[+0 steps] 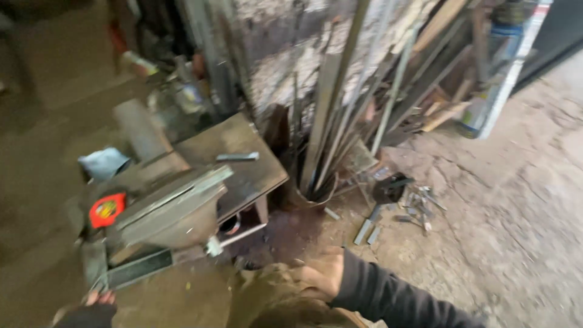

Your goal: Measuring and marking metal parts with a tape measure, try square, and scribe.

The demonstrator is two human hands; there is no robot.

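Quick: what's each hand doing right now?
Left hand: mostly out of frame, grip cannot be told.
Right hand: resting on the knee, holding nothing visible.

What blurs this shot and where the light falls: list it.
Head view: motion blur smears the whole frame, worst on the leaning metal bars and the cut-off saw; daylight brightens the concrete floor at right, the left side sinks into shadow; right hand soft-edged, left hand barely in frame.

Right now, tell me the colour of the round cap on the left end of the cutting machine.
The round cap is red with a small yellowish mark in its middle, seen in the head view.
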